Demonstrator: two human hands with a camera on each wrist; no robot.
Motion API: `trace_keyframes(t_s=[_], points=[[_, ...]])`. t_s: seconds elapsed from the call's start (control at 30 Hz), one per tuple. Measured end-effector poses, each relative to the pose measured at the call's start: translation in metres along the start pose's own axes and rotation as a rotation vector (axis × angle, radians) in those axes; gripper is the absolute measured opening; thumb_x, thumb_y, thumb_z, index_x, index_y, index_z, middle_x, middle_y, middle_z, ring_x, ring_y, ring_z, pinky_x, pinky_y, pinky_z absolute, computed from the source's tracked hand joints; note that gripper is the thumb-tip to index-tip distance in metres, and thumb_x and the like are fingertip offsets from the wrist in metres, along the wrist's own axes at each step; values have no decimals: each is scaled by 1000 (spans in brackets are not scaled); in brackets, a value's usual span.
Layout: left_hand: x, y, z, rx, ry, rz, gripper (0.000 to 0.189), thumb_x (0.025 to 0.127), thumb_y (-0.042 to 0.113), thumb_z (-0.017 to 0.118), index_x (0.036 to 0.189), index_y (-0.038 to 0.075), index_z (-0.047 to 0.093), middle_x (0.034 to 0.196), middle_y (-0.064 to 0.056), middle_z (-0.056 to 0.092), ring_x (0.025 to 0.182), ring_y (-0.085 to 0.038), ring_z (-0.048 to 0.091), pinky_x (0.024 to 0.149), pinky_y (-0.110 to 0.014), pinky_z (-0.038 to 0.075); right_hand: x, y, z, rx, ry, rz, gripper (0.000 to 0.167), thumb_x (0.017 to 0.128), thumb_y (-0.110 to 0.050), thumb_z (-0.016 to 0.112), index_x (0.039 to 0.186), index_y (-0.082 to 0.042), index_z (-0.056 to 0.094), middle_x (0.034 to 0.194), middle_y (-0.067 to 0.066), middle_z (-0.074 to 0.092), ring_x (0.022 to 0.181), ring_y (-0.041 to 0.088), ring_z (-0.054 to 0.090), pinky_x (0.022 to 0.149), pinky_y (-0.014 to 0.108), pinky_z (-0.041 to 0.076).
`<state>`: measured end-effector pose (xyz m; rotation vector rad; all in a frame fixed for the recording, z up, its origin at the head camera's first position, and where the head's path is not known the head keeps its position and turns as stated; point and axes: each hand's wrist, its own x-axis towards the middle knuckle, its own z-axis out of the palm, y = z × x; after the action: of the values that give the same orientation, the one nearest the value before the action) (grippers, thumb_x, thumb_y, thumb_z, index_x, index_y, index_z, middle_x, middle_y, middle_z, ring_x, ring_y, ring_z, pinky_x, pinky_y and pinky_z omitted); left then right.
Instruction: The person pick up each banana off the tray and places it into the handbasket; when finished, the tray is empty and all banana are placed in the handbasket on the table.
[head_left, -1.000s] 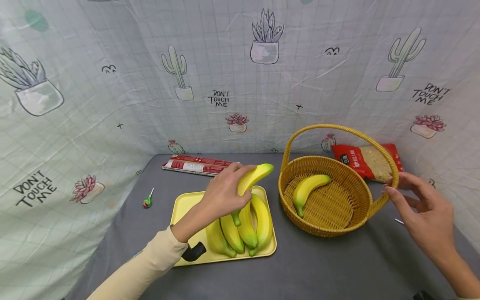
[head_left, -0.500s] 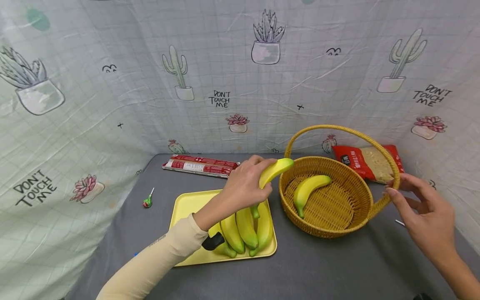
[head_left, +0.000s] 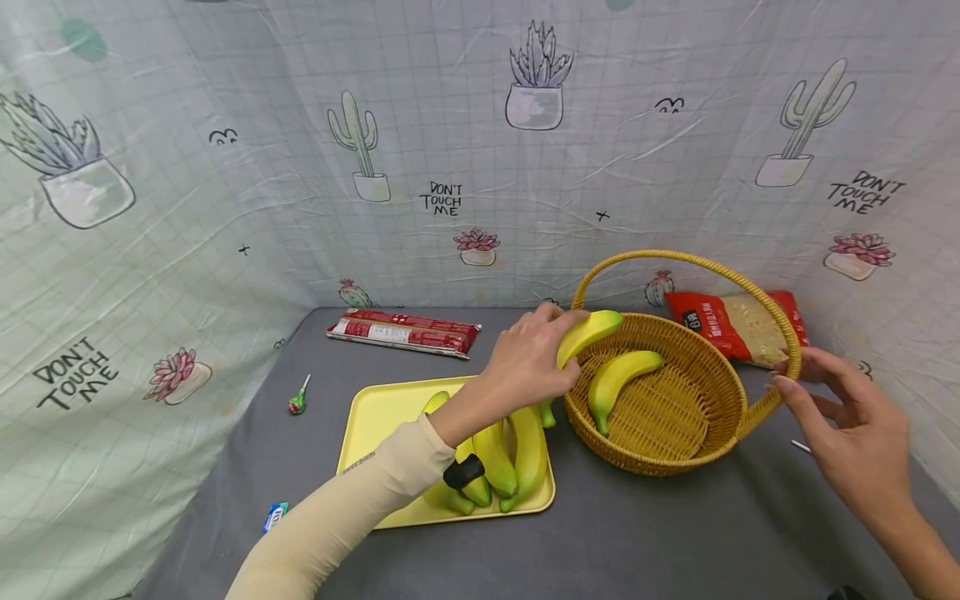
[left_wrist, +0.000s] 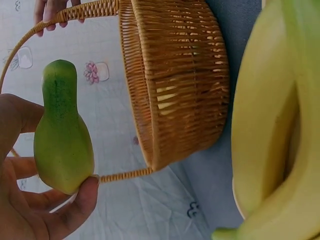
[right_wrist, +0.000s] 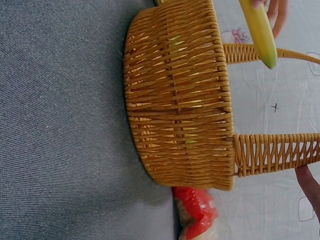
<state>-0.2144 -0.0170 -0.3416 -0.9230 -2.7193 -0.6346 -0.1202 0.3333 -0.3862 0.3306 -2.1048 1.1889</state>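
My left hand grips a yellow banana with green ends, held in the air at the left rim of the wicker basket. In the left wrist view the thumb and fingers wrap around that banana. One other banana lies inside the basket, toward its left side. My right hand pinches the right side of the basket's tall handle. Several bananas rest on the yellow tray, partly hidden behind my left forearm.
A red-and-white long packet lies behind the tray. A red bag with a clear window stands behind the basket. A green lollipop and a small blue-green packet lie left of the tray; a white stick shows near my right hand.
My left hand has carried the banana rightward from above the tray to the basket's left rim. The right hand keeps its hold on the handle, and the basket stays in place.
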Motion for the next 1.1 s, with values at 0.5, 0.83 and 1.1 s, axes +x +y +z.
trace_keyframes(t_s=[0.5, 0.83, 1.1], points=[[24, 16, 18, 22, -42, 61, 61, 93, 21, 68, 153, 19, 58, 127, -8, 60, 93, -20, 57, 63, -34, 47, 0, 1, 0, 1, -8, -22, 44, 92, 18, 68, 135, 8, 66, 116, 3, 70, 103, 7, 67, 79, 10, 51], [45, 21, 31, 65, -83, 82, 60, 94, 20, 66, 153, 17, 57, 124, -9, 61, 84, -18, 53, 57, -33, 44, 0, -3, 0, -20, -23, -7, 45, 93, 17, 68, 136, 6, 66, 116, 5, 70, 102, 7, 67, 79, 11, 51], [56, 20, 44, 115, -112, 79, 60, 94, 19, 68, 153, 17, 58, 116, -8, 60, 76, -18, 51, 53, -31, 42, -1, -4, 0, -26, -23, 7, 44, 93, 17, 69, 136, 7, 66, 115, 6, 70, 102, 7, 67, 80, 12, 51]])
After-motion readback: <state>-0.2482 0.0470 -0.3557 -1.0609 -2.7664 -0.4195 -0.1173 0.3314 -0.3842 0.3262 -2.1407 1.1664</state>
